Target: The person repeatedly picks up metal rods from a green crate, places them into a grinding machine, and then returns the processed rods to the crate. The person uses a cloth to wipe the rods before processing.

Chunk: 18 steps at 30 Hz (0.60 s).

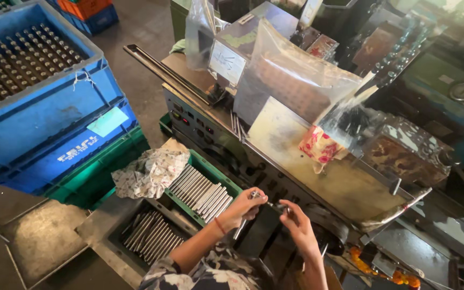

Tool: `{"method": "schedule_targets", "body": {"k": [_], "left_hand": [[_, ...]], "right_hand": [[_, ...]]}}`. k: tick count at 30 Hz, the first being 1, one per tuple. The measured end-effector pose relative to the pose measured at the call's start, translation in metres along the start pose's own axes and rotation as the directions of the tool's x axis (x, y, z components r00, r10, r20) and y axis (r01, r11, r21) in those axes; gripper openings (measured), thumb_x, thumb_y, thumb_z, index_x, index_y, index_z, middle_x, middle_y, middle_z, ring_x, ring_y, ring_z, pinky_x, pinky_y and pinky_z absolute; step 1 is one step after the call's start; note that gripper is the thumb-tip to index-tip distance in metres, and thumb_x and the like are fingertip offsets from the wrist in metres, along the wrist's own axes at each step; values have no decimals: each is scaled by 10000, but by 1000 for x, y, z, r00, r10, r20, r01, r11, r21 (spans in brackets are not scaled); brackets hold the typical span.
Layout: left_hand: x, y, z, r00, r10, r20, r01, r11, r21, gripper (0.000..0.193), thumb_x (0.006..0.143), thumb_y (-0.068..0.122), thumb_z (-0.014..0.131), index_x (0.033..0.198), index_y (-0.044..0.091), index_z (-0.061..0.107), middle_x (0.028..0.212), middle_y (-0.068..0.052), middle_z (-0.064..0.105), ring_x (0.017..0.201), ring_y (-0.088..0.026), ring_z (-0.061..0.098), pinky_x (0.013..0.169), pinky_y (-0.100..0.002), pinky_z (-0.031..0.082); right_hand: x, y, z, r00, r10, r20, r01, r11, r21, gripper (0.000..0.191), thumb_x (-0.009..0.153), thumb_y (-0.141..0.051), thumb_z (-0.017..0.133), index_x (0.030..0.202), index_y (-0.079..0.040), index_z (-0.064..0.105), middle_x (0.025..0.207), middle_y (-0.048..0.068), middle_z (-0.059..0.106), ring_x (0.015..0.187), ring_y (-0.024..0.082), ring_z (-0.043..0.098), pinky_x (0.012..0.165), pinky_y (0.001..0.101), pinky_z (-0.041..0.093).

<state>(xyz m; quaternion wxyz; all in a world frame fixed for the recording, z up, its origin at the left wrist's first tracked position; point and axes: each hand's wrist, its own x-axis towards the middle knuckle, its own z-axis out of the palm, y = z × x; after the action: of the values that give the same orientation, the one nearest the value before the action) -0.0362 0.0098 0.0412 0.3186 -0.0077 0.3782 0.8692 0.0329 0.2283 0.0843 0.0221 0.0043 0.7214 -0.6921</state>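
You hold a thin metal rod in your left hand, near the front of the grey machine. The fingers of this hand are closed around the rod, which points down and to the left. Your right hand pinches a small dark part at the rod's upper end. I think the smooth, round rod could slip from your grip and fall, because polished steel gives little hold. Left of your hands, similar shiny rods lie side by side in a green tray, and more lie in a dark metal tray nearer. A crumpled patterned cloth lies beside them. Far left, blue plastic crates hold upright pins.
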Motion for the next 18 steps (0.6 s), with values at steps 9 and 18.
{"method": "schedule_targets", "body": {"k": [9, 18], "left_hand": [[-9, 4, -6, 999, -45, 9, 46, 998, -51, 122, 975, 174, 701, 952, 164, 583, 630, 80, 428, 415, -26, 309, 373, -217, 191], [26, -5, -3, 904, -398, 157, 396, 917, 43, 257, 1014, 274, 708, 864, 222, 506, 595, 107, 368, 410, 8, 276, 352, -178, 161]], "right_hand": [[12, 39, 42, 935, -304, -183, 191, 866, -463, 111, 992, -113, 644, 1055, -26, 671, 792, 73, 696, 678, 139, 610, 632, 289, 516], [21, 50, -17, 796, -562, 225, 498, 397, -771, 252, 807, -2, 807, 1015, -96, 701, 691, 104, 635, 598, 307, 650, 538, 408, 519]]}}
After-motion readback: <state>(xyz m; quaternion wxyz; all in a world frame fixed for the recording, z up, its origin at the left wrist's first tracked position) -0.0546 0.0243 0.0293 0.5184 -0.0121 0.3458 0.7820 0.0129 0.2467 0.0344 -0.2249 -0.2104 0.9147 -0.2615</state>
